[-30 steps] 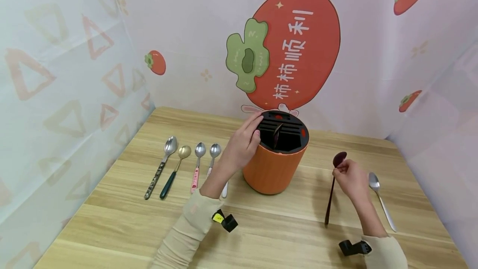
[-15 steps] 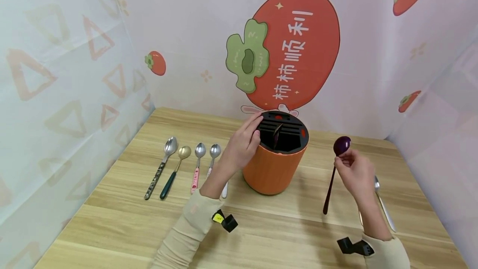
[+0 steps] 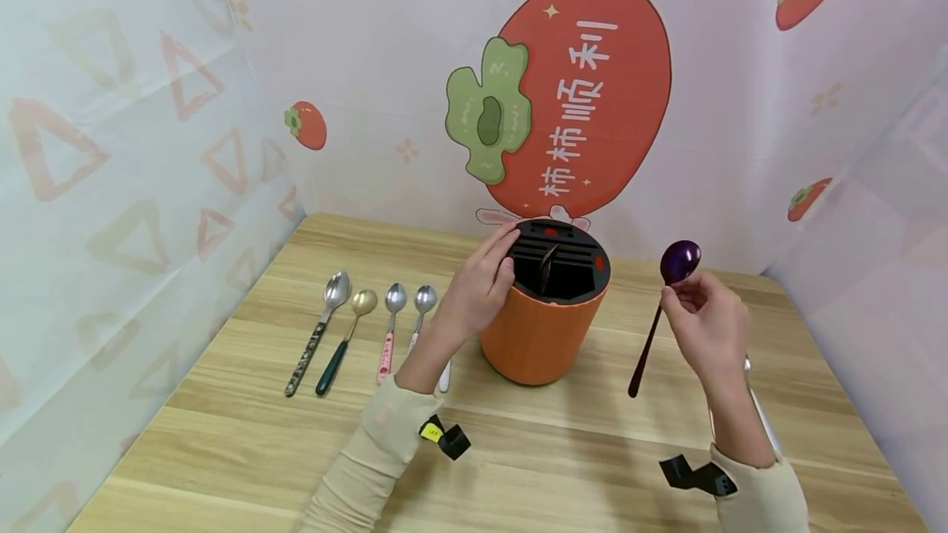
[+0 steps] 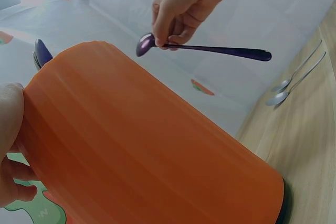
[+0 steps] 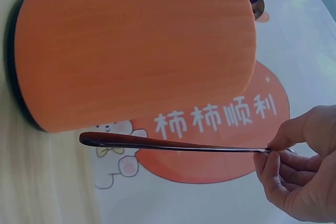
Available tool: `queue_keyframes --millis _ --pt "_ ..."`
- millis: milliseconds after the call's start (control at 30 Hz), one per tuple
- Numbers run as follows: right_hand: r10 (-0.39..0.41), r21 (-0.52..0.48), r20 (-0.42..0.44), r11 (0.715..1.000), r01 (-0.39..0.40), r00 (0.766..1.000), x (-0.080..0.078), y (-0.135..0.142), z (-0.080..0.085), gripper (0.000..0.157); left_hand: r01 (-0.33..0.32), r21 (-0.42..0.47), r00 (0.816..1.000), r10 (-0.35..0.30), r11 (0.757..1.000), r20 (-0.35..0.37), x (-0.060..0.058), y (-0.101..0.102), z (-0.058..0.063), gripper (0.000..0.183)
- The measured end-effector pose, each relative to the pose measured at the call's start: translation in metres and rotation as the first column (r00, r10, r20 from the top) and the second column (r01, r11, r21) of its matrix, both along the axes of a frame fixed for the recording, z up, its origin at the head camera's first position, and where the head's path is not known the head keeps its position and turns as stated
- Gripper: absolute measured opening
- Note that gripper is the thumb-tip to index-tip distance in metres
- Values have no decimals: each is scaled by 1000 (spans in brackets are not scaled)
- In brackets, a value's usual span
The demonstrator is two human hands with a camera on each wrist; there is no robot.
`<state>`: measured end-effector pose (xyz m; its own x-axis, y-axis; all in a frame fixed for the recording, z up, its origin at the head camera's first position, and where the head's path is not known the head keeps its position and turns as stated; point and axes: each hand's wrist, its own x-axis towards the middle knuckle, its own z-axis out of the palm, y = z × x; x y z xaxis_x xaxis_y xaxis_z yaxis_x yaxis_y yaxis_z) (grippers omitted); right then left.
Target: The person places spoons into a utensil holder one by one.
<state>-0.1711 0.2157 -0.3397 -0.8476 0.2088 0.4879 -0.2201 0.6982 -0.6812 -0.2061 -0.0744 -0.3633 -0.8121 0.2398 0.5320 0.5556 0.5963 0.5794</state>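
In the head view my right hand (image 3: 709, 323) holds up a dark purple long-handled spoon (image 3: 680, 260), pinched by the neck below its bowl. The bowl points up and the thin handle (image 5: 173, 145) slants down to the left. My left hand (image 3: 477, 282) rests on the left rim of an orange round cutlery holder (image 3: 541, 344) with a black slotted top, fingers lying along the edge. Bowls of a purple spoon (image 4: 42, 53) and a metal spoon (image 5: 258, 8) stick out of the holder's top; in the head view they show as thin edges.
Left of the holder lie several spoons in a row: one with a dark patterned handle (image 3: 309, 356), a gold one with a green handle (image 3: 333, 364), one pink-handled (image 3: 386, 352), one white-handled (image 3: 425, 303). Two metal spoons (image 4: 278, 98) lie right, partly behind my right forearm.
My right hand has raised the purple spoon from close over the table, its bowl turning to face me more. The left hand has stayed on the holder's rim.
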Motion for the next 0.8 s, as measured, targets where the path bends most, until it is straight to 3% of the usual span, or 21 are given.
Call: queue_keyframes --millis 433,800 --pt "19 -104 -172 994 -37 985 2 -18 34 9 2 2 1000 -3 1000 4 -1 -1 0 51" --pt "42 -132 -239 988 -76 970 3 -29 58 11 8 -2 1000 -8 1000 3 -1 0 0 52"
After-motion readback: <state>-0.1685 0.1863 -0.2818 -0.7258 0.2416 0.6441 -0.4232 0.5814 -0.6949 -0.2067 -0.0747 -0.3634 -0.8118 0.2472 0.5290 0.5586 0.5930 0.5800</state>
